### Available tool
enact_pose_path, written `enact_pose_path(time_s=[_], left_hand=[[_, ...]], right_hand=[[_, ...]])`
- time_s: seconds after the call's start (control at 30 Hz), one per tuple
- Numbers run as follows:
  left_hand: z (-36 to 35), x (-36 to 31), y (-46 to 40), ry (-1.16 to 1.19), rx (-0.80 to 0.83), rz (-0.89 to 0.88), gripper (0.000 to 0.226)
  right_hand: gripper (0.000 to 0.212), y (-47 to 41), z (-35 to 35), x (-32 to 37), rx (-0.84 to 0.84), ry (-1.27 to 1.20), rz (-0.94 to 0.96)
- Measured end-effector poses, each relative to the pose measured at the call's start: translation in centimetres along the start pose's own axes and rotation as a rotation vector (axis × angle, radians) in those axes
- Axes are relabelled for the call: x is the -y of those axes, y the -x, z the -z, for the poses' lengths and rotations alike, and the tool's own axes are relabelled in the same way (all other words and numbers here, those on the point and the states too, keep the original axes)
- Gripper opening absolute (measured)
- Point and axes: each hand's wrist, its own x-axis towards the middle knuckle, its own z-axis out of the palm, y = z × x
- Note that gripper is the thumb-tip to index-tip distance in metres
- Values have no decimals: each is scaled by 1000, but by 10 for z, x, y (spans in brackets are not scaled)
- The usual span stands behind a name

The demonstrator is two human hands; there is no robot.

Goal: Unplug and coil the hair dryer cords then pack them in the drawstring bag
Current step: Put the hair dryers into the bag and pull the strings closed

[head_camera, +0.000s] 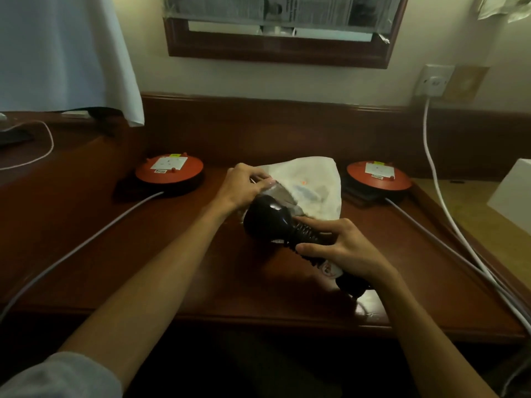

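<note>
A black hair dryer [265, 218] lies across the middle of the wooden desk [143, 254], its nozzle end inside the mouth of a white drawstring bag [313, 185]. My right hand [342, 248] grips the handle, which has the black cord [304, 235] coiled round it. My left hand [244, 183] pinches the bag's opening edge by the nozzle. The plug end is hidden under my right hand.
Two round red socket reels [169, 169] [379, 176] sit left and right of the bag, each with a grey cable [86, 242] [442, 242] running toward the front. A white cable [431, 156] hangs from a wall socket [435, 80]. A white box [514, 191] stands at the right edge.
</note>
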Motion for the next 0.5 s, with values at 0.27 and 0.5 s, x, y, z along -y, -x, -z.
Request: enact_pose_path(time_s=[0.27,0.5], left_hand=[[2,-13,-5,87,-133,-46,17],[6,-22,-2,120,-43,-131,16]], right_hand=[[63,-11,-8,-10,44,302,20],[75,-35,-12,-13,-63,537,-97]])
